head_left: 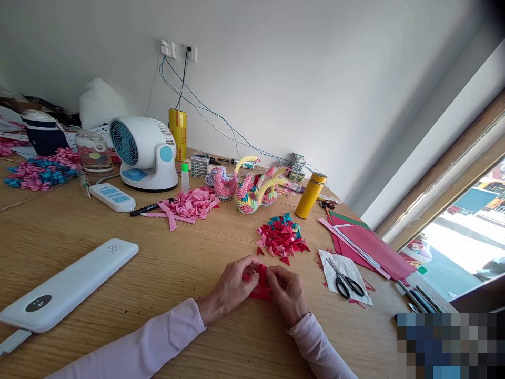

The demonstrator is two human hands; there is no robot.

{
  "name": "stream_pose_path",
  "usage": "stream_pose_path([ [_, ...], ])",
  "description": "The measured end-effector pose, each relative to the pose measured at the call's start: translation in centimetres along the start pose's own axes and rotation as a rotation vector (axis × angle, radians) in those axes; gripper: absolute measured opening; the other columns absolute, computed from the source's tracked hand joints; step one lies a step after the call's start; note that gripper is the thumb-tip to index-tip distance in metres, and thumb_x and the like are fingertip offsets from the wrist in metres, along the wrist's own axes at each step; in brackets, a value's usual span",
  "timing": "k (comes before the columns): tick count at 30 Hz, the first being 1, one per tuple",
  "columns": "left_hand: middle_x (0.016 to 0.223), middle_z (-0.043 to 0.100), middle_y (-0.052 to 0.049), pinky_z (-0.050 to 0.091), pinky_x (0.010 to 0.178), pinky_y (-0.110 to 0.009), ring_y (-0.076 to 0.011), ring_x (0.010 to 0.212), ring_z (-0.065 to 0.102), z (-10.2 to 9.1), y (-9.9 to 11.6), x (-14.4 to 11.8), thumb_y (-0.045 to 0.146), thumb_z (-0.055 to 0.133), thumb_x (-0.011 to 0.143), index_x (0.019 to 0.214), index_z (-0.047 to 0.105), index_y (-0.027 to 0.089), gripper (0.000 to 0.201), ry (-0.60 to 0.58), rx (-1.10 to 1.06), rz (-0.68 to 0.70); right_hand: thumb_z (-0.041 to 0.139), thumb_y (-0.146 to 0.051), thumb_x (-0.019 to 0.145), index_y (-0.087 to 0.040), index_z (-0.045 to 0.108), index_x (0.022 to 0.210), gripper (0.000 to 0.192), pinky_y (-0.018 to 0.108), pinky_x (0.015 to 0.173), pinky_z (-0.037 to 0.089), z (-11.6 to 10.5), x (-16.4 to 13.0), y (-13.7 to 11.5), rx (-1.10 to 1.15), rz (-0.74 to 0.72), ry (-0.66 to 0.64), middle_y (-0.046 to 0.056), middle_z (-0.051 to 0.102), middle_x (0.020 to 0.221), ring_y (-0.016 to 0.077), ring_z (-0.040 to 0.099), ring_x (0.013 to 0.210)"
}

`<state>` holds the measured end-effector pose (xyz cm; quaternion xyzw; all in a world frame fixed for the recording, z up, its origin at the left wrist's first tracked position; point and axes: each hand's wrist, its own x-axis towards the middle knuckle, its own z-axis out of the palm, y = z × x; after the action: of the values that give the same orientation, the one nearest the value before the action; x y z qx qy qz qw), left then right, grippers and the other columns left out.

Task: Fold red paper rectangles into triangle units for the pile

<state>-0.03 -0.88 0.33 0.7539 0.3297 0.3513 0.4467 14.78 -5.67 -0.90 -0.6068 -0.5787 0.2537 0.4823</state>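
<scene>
A wooden table (165, 263) is sitting below a plain white wall. Near its front edge, the left hand (231, 287) and right hand (290, 292) are together pinching a small red paper piece (261, 284), fingers closed on it. A pile of folded red triangles (282, 239) is lying just behind, with scissors (347, 284) lying to the right.

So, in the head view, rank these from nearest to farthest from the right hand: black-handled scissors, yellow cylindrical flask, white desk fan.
From the right hand:
1. Black-handled scissors, just to its right on a white sheet.
2. Yellow cylindrical flask, farther back, slightly right.
3. White desk fan, far back on the left.
</scene>
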Motion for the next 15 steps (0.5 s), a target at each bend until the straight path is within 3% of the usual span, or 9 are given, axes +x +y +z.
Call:
stream_pose_path([
  [9,0.086,0.068,-0.006,0.048,0.072,-0.024,-0.0174,0.079,0.062,0.09,-0.33,0.18,0.03,0.053,0.081,0.09,0.064,0.016,0.02,0.014,-0.009,0.003,0.053,-0.041,0.083,-0.014,0.068,0.073,0.033,0.024,0.053,0.05,0.17,-0.07,-0.14,0.054,-0.013,-0.047,0.006,0.069,0.064,0.0188,0.065,0.059],
  [15,0.09,0.069,-0.007,0.048,0.077,-0.026,-0.0185,0.082,0.063,-0.02,-0.31,0.25,0.032,0.053,0.082,0.092,0.066,0.015,0.024,-0.01,-0.025,-0.002,0.052,-0.039,0.083,-0.014,0.069,0.072,0.032,0.021,0.048,0.045,0.05,0.07,0.12,0.014,-0.024,-0.022,0.005,0.067,0.06,0.0159,0.061,0.053],
])
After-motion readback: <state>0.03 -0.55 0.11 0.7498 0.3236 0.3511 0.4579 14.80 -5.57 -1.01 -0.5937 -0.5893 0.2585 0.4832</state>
